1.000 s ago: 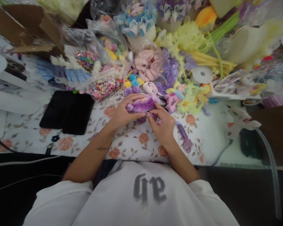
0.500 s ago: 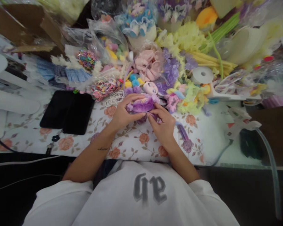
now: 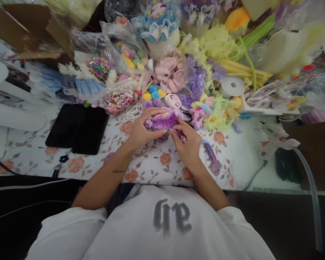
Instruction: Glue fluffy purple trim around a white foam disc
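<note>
A small doll with a pale head (image 3: 172,100) and a fuzzy purple dress (image 3: 162,121) lies at the middle of the floral tablecloth (image 3: 151,166). My left hand (image 3: 142,131) curls round the dress from the left, fingers over its top. My right hand (image 3: 188,144) pinches the dress's lower right edge with thumb and fingertips. Both hands are closed on the doll. A purple strip (image 3: 209,151) lies just right of my right hand.
Two black phones (image 3: 77,128) lie to the left. Bags of coloured bands (image 3: 120,100), pearl beads (image 3: 130,113), lace flowers (image 3: 216,108), a white tape roll (image 3: 232,86) and pipe cleaners (image 3: 246,68) crowd the back. A glue gun (image 3: 276,139) with its cord lies right.
Almost nothing differs. My right-hand fingers have shifted slightly along the dress's lower edge; the doll and my left hand stay in place.
</note>
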A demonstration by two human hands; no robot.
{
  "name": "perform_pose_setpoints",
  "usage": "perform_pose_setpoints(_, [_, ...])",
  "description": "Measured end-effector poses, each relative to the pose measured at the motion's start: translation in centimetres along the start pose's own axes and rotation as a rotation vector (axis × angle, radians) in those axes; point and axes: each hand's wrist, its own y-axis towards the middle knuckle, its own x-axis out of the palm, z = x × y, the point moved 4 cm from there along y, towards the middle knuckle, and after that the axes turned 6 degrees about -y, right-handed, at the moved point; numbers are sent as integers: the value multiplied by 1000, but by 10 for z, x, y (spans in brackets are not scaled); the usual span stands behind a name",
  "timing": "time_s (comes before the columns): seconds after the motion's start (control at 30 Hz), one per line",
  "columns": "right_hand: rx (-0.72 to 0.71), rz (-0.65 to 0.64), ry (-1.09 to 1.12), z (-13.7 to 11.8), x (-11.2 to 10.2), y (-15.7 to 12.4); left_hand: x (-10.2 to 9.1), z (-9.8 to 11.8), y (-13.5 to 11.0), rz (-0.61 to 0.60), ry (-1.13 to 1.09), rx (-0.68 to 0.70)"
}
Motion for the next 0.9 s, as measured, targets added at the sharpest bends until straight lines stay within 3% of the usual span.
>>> perform_pose_setpoints(0.33, [76, 47, 13, 3, 0, 0, 2, 4, -1, 19, 6, 14])
perform_pose_setpoints(0.9, [344, -10, 352, 25, 8, 1, 4, -1, -3, 12, -69, -146])
